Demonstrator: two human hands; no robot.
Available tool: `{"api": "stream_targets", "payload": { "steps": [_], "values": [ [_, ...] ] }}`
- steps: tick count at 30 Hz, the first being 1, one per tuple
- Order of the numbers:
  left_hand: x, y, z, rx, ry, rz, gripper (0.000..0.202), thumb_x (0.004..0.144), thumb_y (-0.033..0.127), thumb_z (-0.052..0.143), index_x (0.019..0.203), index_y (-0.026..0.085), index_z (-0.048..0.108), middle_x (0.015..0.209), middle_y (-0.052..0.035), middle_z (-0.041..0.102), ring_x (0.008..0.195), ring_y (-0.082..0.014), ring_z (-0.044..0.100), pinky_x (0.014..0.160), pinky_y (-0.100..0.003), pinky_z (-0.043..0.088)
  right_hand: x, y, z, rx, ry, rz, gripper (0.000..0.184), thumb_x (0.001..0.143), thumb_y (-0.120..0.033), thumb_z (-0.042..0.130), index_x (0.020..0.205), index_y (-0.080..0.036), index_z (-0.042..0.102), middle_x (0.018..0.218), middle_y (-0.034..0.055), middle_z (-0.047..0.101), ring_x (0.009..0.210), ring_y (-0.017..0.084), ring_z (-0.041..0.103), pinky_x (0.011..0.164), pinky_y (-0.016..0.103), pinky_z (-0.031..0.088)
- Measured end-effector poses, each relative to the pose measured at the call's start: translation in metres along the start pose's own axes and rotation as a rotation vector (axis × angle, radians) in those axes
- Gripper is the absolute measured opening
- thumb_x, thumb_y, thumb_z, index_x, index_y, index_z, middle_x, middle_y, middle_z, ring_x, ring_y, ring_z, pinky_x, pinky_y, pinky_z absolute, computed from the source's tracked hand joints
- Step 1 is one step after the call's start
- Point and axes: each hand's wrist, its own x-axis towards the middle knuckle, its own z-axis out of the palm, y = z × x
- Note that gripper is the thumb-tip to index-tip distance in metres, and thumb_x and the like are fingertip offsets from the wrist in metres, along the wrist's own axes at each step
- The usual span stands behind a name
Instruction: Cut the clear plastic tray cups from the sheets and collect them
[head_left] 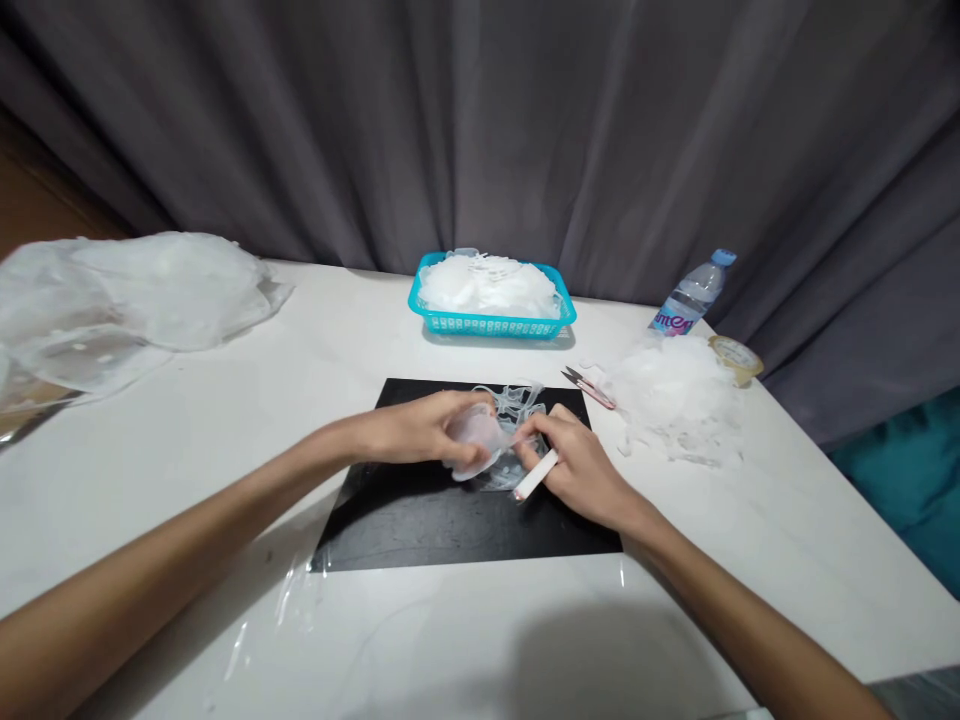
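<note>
My left hand (424, 428) is closed around a translucent plastic piece (476, 438) held just above a black mat (420, 520). My right hand (577, 465) grips a slim white tool with a pinkish tip (535, 476), and its fingers also pinch the edge of the plastic piece. Clear plastic trimmings (517, 400) lie on the mat just behind both hands.
A turquoise basket (491, 322) full of clear plastic pieces stands at the back. Small red-handled snips (589, 386), a heap of plastic scraps (675, 400), a water bottle (690, 297) and a tape roll (736, 357) lie to the right. Crumpled plastic bags (127, 300) fill the left.
</note>
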Motion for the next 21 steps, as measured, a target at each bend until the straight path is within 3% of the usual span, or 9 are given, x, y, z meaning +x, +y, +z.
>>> {"api": "stream_targets", "payload": {
  "steps": [2,3,6,10,13,17,21],
  "values": [
    [-0.013,0.006,-0.014,-0.006,-0.221,-0.121,0.022,0.08,0.03,0.079,0.09,0.019,0.064,0.075,-0.0004,0.065,0.068,-0.0183,0.06,0.058,-0.023,0.045,0.0,0.003,0.003,-0.072,0.064,-0.024,0.01,0.096,-0.023,0.056,0.092,-0.023,0.064,0.087,0.0032,0.062,0.088,0.022,0.059,0.078,0.032,0.045],
    [-0.02,0.009,-0.021,-0.014,-0.269,-0.166,0.02,0.078,0.028,0.08,0.087,0.019,0.064,0.073,-0.0004,0.065,0.067,-0.019,0.061,0.057,-0.023,0.045,0.0,0.006,0.004,-0.086,0.116,-0.011,0.009,0.095,-0.022,0.054,0.09,-0.022,0.062,0.087,0.0038,0.063,0.087,0.022,0.06,0.077,0.032,0.045],
    [-0.036,0.014,-0.036,-0.005,-0.206,-0.21,0.018,0.077,0.026,0.08,0.086,0.021,0.065,0.074,0.0004,0.066,0.069,-0.0193,0.063,0.057,-0.022,0.044,0.002,0.015,0.0,-0.046,0.218,0.11,0.009,0.092,-0.024,0.054,0.085,-0.022,0.059,0.08,0.002,0.061,0.076,0.02,0.058,0.069,0.031,0.041],
    [-0.037,0.015,-0.037,0.027,-0.204,-0.173,0.024,0.08,0.031,0.081,0.099,0.022,0.07,0.086,-0.001,0.072,0.077,-0.0197,0.066,0.062,-0.021,0.047,0.002,0.024,-0.012,0.068,0.165,0.171,0.013,0.09,-0.031,0.058,0.096,-0.022,0.065,0.078,0.0001,0.061,0.07,0.019,0.056,0.065,0.029,0.041],
    [-0.031,0.014,-0.033,0.033,-0.201,-0.119,0.028,0.085,0.037,0.079,0.107,0.021,0.072,0.093,-0.0032,0.074,0.083,-0.0206,0.068,0.067,-0.022,0.05,0.001,0.03,-0.018,0.165,0.191,0.159,0.028,0.085,-0.028,0.063,0.112,-0.021,0.061,0.091,0.0025,0.07,0.077,0.019,0.062,0.073,0.031,0.045],
    [-0.028,0.015,-0.029,-0.014,-0.192,-0.083,0.021,0.089,0.037,0.076,0.101,0.02,0.072,0.092,-0.0043,0.075,0.083,-0.0199,0.07,0.069,-0.024,0.052,0.001,0.042,-0.021,0.216,0.252,0.199,0.031,0.086,-0.031,0.061,0.114,-0.021,0.054,0.094,0.005,0.07,0.087,0.022,0.067,0.084,0.037,0.049],
    [-0.029,0.017,-0.026,-0.072,-0.199,-0.066,0.021,0.089,0.038,0.076,0.097,0.019,0.072,0.088,-0.0049,0.077,0.079,-0.0197,0.07,0.068,-0.026,0.053,-0.004,0.052,-0.029,0.007,0.307,0.191,0.045,0.081,-0.021,0.057,0.126,-0.022,0.051,0.114,0.0096,0.064,0.104,0.026,0.063,0.092,0.043,0.05]
  ]
}}
